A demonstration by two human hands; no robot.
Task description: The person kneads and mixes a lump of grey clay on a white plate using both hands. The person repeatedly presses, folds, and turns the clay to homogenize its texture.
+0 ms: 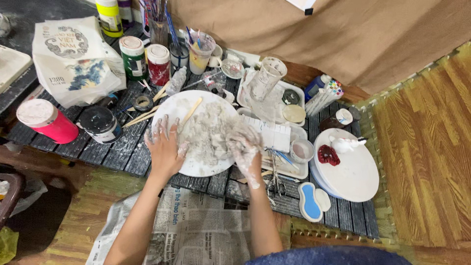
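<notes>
Grey clay [208, 135] sits heaped on the white plate [196, 169]; my left hand [164, 147] lies flat and spread, steadying the rim, while my right hand [245, 147] curls into the lump, gripping a wad.

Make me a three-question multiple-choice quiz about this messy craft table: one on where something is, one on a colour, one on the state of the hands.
1. Where does the grey clay lie?
A. on the newspaper
B. on the white round plate
C. in the pink jar

2. What colour is the jar at the far left?
A. pink
B. blue
C. yellow

3. How are the hands?
A. gloved
B. clean
C. bare, smeared with clay

Answers:
1 B, the lump sits on the plate.
2 A, its body is bright pink.
3 C, the left hand and right hand show grey smears while pressing the clay.
</notes>
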